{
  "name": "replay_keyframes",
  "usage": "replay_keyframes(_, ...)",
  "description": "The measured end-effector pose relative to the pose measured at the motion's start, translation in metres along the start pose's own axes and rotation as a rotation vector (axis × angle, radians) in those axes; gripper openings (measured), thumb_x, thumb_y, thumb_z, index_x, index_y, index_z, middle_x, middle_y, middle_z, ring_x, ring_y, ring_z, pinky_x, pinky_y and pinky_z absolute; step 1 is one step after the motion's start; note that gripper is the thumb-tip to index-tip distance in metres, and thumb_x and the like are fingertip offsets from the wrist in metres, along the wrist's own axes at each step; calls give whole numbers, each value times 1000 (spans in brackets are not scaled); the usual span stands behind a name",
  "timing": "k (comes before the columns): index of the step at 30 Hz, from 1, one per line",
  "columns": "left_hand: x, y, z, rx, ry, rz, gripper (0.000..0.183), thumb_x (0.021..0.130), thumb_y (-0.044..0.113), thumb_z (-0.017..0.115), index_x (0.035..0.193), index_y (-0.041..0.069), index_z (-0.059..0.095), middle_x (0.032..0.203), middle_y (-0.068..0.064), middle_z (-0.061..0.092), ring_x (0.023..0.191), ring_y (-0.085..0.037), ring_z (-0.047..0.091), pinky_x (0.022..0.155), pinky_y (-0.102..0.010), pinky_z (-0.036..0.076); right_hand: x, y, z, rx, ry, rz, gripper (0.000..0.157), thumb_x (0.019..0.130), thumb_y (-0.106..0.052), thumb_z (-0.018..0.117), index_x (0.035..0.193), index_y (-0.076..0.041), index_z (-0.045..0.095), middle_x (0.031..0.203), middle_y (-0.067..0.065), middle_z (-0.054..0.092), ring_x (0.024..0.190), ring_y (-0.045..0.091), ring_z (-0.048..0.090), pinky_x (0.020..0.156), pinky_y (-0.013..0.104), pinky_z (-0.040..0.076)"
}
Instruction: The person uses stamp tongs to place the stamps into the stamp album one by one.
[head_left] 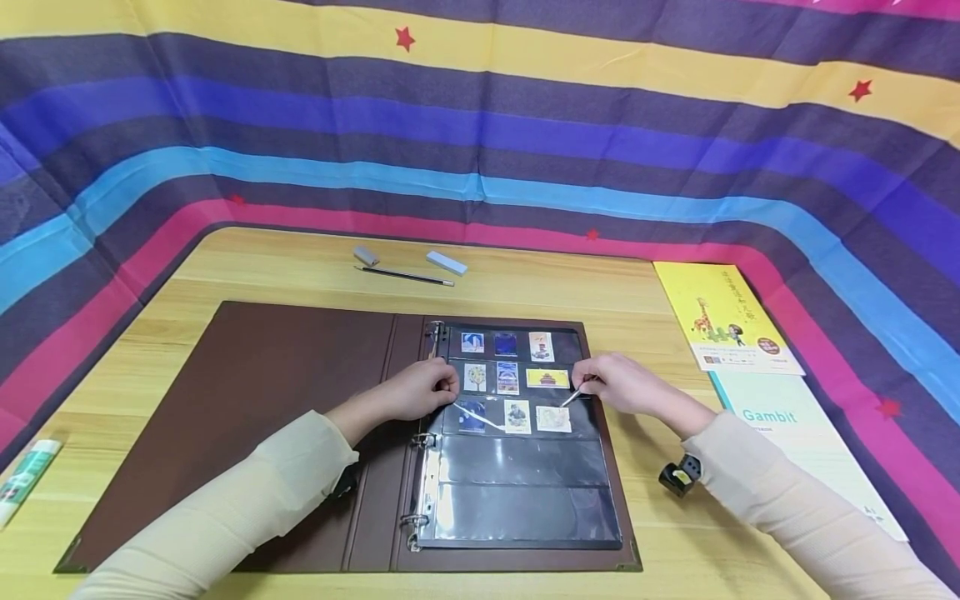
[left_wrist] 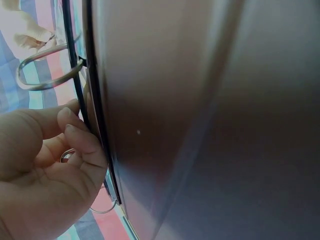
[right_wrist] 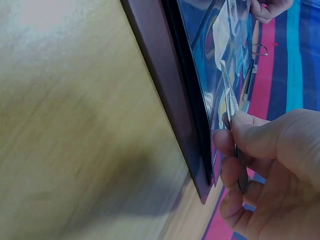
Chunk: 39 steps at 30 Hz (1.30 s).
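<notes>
A stamp album (head_left: 300,400) lies open, its black stock page (head_left: 517,462) carrying several stamps in clear strip pockets. My right hand (head_left: 618,383) holds metal tweezers (right_wrist: 231,102) between thumb and fingers. Their tip reaches a pale stamp (head_left: 553,418) at the right end of the third row; whether they grip it I cannot tell. At the page's left side my left hand (head_left: 420,389) has curled fingers, pinching what looks like the edge of a clear pocket strip (head_left: 480,416), which shows a bright slanting streak. Left fingertips are partly hidden in the left wrist view.
Metal rings (head_left: 414,521) stand along the page's left edge. Behind the album lie a pencil (head_left: 405,276), a white block (head_left: 446,262) and a small grey block (head_left: 365,255). A yellow booklet (head_left: 723,312) overlaps a Gambit paper pack (head_left: 795,450) at right. A glue stick (head_left: 30,475) lies left.
</notes>
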<state>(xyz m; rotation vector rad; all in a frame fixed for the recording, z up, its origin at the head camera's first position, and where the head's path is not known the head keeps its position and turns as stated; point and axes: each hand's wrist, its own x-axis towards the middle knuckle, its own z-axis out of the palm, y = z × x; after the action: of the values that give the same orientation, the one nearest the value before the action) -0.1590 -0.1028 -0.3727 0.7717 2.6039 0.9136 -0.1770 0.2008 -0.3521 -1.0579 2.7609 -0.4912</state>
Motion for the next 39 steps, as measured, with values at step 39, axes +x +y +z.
replay_keyframes(39, 3, -3, 3, -5, 1, -31, 10, 79, 7, 53, 71, 12, 49, 72, 0, 41, 64, -12, 40, 58, -26, 35, -25, 52, -7, 158, -15, 510, 20, 77, -11, 53, 59, -5, 44, 49, 4, 51, 41, 16, 51, 40, 27, 38)
